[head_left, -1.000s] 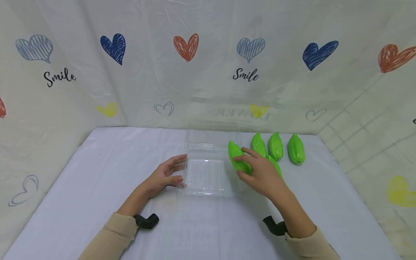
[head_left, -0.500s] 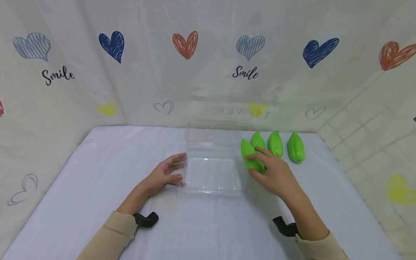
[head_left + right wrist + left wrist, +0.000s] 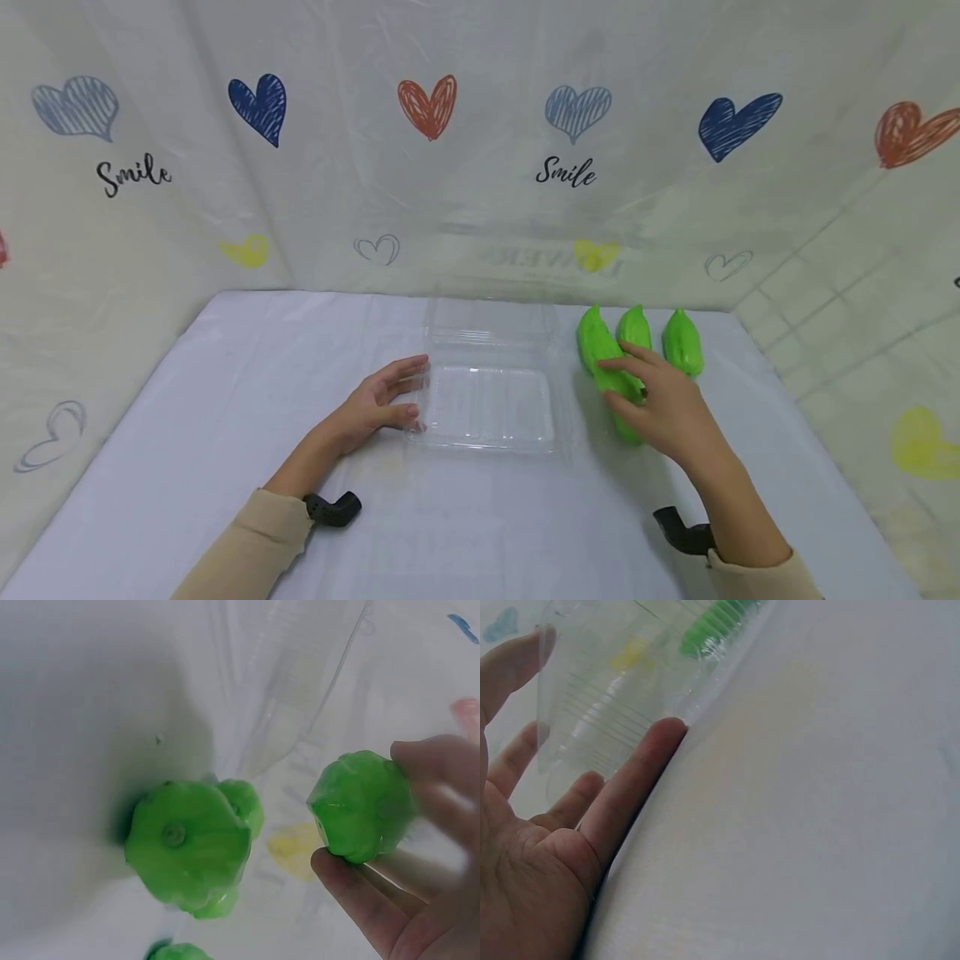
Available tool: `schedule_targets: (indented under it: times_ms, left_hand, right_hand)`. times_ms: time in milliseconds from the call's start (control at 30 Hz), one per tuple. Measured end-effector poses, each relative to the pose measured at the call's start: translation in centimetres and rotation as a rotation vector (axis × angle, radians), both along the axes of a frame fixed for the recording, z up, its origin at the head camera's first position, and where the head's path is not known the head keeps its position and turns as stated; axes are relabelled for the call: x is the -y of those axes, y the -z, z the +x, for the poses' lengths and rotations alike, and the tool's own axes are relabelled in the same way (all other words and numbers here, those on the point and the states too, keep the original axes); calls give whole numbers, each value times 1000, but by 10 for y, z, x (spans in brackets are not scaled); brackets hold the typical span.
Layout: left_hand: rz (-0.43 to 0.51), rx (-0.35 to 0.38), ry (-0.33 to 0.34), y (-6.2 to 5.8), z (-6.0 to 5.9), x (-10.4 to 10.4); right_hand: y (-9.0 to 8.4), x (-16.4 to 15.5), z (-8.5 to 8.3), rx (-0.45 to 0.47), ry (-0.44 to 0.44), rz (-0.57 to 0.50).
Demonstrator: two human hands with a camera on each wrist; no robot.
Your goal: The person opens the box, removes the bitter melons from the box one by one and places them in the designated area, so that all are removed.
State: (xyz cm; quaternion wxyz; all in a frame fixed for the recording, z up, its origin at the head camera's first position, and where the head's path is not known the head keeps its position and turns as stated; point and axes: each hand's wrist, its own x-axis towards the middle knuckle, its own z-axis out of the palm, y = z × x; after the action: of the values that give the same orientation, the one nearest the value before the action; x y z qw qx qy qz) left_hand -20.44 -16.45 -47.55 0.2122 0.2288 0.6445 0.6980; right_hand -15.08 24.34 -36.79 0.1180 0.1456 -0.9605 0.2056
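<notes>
My right hand (image 3: 663, 400) pinches a glossy green star fruit (image 3: 617, 381) between thumb and fingers, right of a clear plastic clamshell box (image 3: 487, 404). In the right wrist view this held star fruit (image 3: 360, 806) is clear of another star fruit (image 3: 184, 844) that stands on the cloth. Part of that lower fruit (image 3: 628, 430) shows beneath my hand in the head view. My left hand (image 3: 378, 400) touches the box's left side with spread, nearly straight fingers. In the left wrist view its fingertips rest along the clear wall (image 3: 607, 712). The box lies with its lid (image 3: 491, 321) folded back.
Behind my right hand more star fruits stand in a row: one (image 3: 592, 329) partly covered by the held fruit, a middle one (image 3: 635, 325) and a right one (image 3: 683, 343). A white cloth (image 3: 450, 525) covers the table. A printed curtain (image 3: 480, 200) rises at its back edge.
My right hand has carried the star fruit rightward, from over the box's right edge to beside the other fruits. The left hand and the box have hardly moved.
</notes>
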Motion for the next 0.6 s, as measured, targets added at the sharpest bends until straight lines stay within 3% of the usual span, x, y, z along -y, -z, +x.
schedule_targets:
  times_ms: [267,600]
  left_hand:
    - [28,0,30,-1,-1,1]
    - [18,-7,21,0,1,2]
  right_hand:
    - [-1,-14,3,41,43,-15]
    - [-1,-33,1,43,75,-10]
